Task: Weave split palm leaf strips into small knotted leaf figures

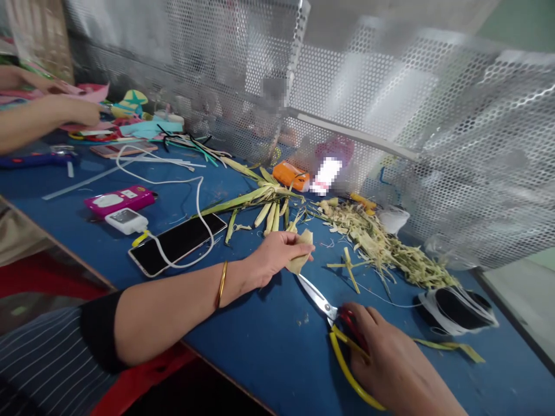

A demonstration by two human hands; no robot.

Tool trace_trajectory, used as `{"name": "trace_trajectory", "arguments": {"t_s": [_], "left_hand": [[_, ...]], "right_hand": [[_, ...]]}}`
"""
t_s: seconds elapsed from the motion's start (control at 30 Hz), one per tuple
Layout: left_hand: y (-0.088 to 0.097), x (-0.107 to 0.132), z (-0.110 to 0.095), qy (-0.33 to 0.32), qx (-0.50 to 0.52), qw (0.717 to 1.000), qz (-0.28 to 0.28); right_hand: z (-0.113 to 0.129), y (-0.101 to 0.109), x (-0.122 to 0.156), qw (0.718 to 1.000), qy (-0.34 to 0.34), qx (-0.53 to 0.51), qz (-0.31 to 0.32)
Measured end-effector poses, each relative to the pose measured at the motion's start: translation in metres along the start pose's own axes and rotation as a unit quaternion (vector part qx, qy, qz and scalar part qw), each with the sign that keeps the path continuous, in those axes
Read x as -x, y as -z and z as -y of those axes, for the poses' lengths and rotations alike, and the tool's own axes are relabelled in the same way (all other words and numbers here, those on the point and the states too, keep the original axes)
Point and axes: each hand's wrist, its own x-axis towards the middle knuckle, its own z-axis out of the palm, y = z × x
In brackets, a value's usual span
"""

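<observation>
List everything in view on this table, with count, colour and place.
table: one, blue, under everything
mesh screen: one, white, behind table
phone: one, black, left of centre
power bank: one, white, beside phone
leaf stalks: bundle, green-yellow, centre
leaf scraps: pile, pale, right of centre
scissors: one, yellow-handled, in right hand
leaf piece: one, tan, in left hand
co-worker's hands: two, far left
left hand: one, holding leaf piece
right hand: one, on scissors
</observation>
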Motion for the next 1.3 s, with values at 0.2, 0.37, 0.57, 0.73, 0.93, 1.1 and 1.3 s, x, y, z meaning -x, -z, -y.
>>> {"name": "trace_trajectory", "arguments": {"t_s": [0.2, 0.37, 0.57, 0.73, 0.93, 1.1, 1.3], "left_hand": [[0.002, 0.002, 0.0, -0.016, -0.045, 0.998, 0.037], [0.001, 0.005, -0.006, -0.01, -0.098, 0.994, 0.04], [-0.001, 0.003, -0.004, -0.022, -0.084, 0.995, 0.049], [-0.001, 0.004, -0.003, -0.037, -0.101, 0.991, 0.076], [-0.002, 0.005, 0.002, -0.024, -0.115, 0.986, 0.117], [-0.003, 0.005, 0.002, -0.015, -0.102, 0.987, 0.12], [-0.001, 0.004, 0.0, -0.015, -0.121, 0.982, 0.143]], "right_hand": [[0.004, -0.001, -0.012, 0.983, -0.081, -0.154, -0.062], [0.003, 0.013, -0.02, 0.876, -0.134, -0.454, -0.092], [0.005, 0.022, -0.017, 0.867, -0.122, -0.479, -0.057], [0.009, 0.017, -0.015, 0.884, -0.127, -0.448, -0.035], [0.01, 0.013, -0.014, 0.896, -0.123, -0.426, -0.019], [0.007, 0.007, -0.012, 0.895, -0.129, -0.426, -0.014], [0.009, 0.01, -0.011, 0.896, -0.129, -0.425, -0.025]]}}
